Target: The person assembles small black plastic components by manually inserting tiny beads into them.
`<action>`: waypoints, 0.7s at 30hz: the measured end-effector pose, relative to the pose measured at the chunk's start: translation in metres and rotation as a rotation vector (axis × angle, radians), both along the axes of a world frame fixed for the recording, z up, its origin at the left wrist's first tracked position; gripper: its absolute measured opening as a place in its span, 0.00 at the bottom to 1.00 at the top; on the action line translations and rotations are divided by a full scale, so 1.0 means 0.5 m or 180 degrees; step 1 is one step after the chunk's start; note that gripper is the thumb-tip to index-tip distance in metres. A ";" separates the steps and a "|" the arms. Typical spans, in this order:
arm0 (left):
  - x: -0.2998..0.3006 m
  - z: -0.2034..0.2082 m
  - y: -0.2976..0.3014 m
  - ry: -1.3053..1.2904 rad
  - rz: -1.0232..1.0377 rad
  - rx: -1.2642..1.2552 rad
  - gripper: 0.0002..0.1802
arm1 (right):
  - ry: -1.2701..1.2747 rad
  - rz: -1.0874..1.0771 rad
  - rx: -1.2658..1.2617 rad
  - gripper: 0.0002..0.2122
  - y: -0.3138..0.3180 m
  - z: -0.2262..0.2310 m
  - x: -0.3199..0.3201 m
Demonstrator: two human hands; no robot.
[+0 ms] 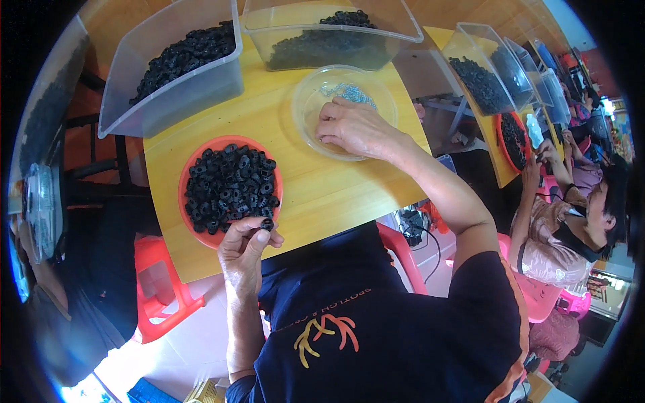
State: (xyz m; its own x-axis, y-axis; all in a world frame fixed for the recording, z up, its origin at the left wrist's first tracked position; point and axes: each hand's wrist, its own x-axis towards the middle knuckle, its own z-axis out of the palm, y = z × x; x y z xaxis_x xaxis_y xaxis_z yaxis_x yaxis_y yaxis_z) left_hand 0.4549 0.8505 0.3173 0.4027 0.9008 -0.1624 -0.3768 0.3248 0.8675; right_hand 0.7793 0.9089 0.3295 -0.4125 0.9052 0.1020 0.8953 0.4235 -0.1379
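Note:
Between the thumb and fingers of my left hand (242,252) is a small black plastic part (267,224), held just over the near edge of an orange-red bowl (185,211). Many similar black parts (232,181) fill that bowl in a heap. My right hand (356,127) reaches into a clear round plastic tub (299,97), its fingers curled down toward the bottom. Beside those fingers lies a loose pile of tiny silvery-blue pieces (356,93), too small to name. Whatever the right fingertips pinch, if anything, is hidden.
Two large translucent bins (171,107) (329,50) of black parts stand along the far side of the yellow wooden table (322,195). A red plastic stool (158,292) is at the left. At right, a co-worker (564,235) sits at another table with bins and a red bowl (512,141).

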 end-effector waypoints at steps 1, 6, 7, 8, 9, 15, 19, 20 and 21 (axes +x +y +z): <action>0.002 0.003 -0.001 0.0011 0.0016 -0.0004 0.09 | -0.0073 0.0178 0.0226 0.04 0.001 -0.004 0.000; 0.001 0.003 0.004 -0.0046 -0.0022 -0.0092 0.10 | 0.0317 -0.0002 0.0211 0.06 0.005 -0.007 -0.009; -0.003 -0.001 0.009 -0.0071 -0.0046 -0.0143 0.10 | 0.0638 -0.0141 0.0165 0.07 0.006 0.000 -0.014; -0.008 -0.004 0.009 -0.0044 -0.0065 -0.0139 0.10 | 0.0946 -0.0130 0.0179 0.07 0.000 0.018 -0.030; -0.012 -0.006 0.010 -0.0016 -0.0082 -0.0138 0.09 | 0.0976 -0.0075 0.0139 0.07 -0.010 0.042 -0.051; -0.019 -0.016 0.011 -0.0081 -0.0151 -0.0088 0.09 | 0.3118 0.0572 -0.1041 0.05 -0.066 0.082 -0.182; -0.045 -0.018 0.001 0.0032 -0.0190 0.0034 0.10 | 0.3052 0.0455 -0.1935 0.05 -0.084 0.077 -0.244; -0.052 -0.018 -0.001 0.0076 -0.0193 0.0050 0.10 | 0.3096 0.0501 -0.1854 0.05 -0.086 0.070 -0.255; -0.061 -0.023 -0.001 0.0048 -0.0242 0.0133 0.10 | 0.3140 0.0545 -0.1771 0.05 -0.088 0.065 -0.265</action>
